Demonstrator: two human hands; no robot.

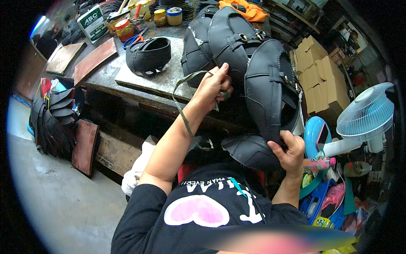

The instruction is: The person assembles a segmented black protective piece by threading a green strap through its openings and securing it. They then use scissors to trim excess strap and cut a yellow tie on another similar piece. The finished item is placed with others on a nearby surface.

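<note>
My left hand [216,88] is closed round a thin grey-green strap [182,114], whose loose end loops down past my forearm. Just beyond it hang several black shoe uppers [230,40] with stitched seams and small metal buckles, bunched at the table's edge. The nearest large black upper [264,86] reaches down to my right hand [291,151], which pinches its lower end between thumb and fingers. Below, a curved black piece [249,151] lies over my lap, next to that hand. Another black upper [149,56] stands on a pale slab [122,78] on the table.
On the workbench are wooden boards [95,61], blue-handled scissors [134,40], glue jars [174,17] and a green-white can [92,24]. Cardboard boxes [323,80] and a fan [366,112] stand at right, above a blue basket [319,207]. Black cut pieces [53,114] hang at left.
</note>
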